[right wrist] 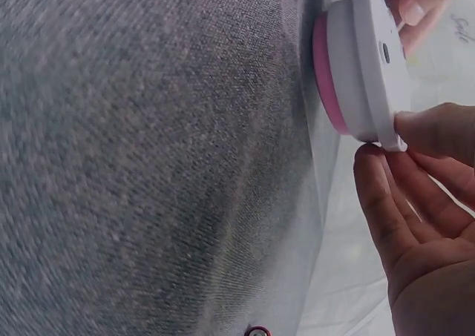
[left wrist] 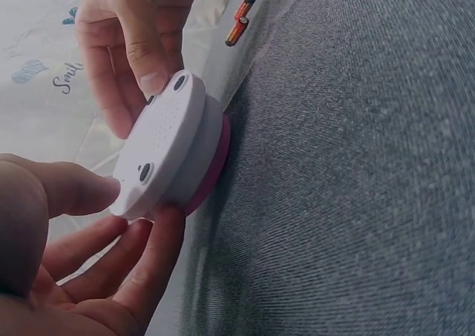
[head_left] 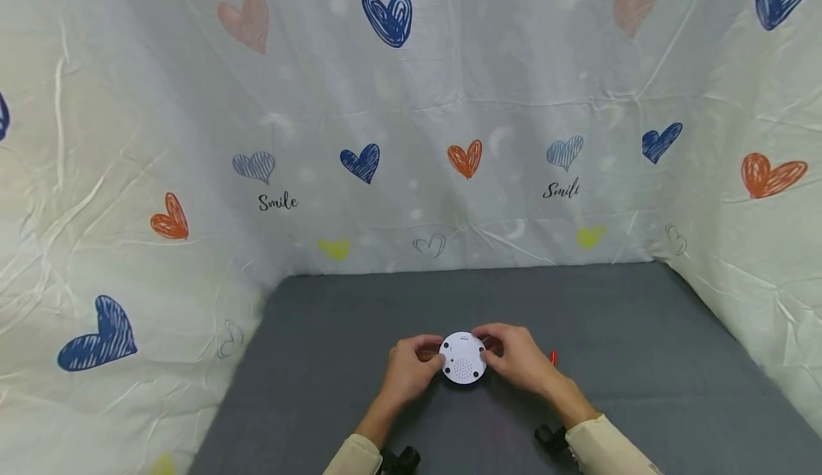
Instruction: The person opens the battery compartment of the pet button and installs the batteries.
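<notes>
Round white device (head_left: 463,358) with a pink underside sits on the grey bench (head_left: 642,332), pinched at its rim between the left hand (head_left: 411,368) and right hand (head_left: 520,357). 2 batteries (left wrist: 241,19) lie just beyond.

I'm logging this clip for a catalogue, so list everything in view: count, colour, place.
Round device: one, white underside with a pink face, held just above the grey surface between both hands.
Batteries: two, red-orange with black ends, on the grey surface beyond the right hand.
Table cover: one, grey fabric, under everything.
Backdrop sheet: one, white with blue, orange, pink and yellow hearts, behind and to both sides.
Left hand: one, grips the device's left edge.
Right hand: one, grips its right edge.
</notes>
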Demonstrator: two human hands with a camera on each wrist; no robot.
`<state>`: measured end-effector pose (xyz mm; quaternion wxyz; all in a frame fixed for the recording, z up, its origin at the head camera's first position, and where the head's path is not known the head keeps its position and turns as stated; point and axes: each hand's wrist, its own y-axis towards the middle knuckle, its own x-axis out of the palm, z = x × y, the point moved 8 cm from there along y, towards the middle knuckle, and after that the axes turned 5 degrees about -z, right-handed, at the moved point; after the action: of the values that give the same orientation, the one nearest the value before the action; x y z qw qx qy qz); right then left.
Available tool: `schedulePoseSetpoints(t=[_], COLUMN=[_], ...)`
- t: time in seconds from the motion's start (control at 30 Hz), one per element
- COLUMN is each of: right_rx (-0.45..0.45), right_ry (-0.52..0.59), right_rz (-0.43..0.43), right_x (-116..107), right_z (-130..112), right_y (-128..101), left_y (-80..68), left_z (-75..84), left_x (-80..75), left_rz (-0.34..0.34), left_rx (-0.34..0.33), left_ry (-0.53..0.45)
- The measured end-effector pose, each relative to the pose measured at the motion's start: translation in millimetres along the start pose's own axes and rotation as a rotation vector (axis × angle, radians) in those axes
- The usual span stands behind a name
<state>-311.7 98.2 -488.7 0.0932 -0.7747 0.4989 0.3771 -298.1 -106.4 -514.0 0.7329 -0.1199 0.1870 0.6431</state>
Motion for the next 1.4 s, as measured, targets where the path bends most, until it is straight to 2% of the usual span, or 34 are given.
schedulePoseSetpoints(t=[0.23, 0.57, 0.8, 1.03, 1.1, 1.23, 1.4], right_rx=[0.05, 0.145, 0.19, 0.205, 0.205, 0.182, 0.076], right_ry=[-0.016, 0.043, 0.149, 0.141, 0.127, 0.032, -0.142], right_rz=[0.006, -0.035, -0.081, -0.103, -0.106, -0.1, -0.032], right_x=[6, 10, 12, 13, 13, 10, 4], right_z=[5, 13, 17, 18, 16, 12, -4], right_y=[-4, -7, -9, -10, -9, -6, -3], left_y=[-2.9, -6.5, -10.2, -11.1, -10.6, -10.6, -11.3], left_z=[-4.2, -4.3, -8.1, -13.0, -14.5, -17.8, -21.8], left_x=[6.3, 9.7, 14.6, 20.4, 21.3, 23.1, 24.2], left_rz=[-0.031, -0.04, -0.145, -0.208, -0.208, -0.194, -0.164], left_rx=[-0.005, -0.039, -0.142, -0.204, -0.214, -0.229, -0.245], left_ry=[-0.017, -0.155, -0.308, -0.41, -0.435, -0.486, -0.523])
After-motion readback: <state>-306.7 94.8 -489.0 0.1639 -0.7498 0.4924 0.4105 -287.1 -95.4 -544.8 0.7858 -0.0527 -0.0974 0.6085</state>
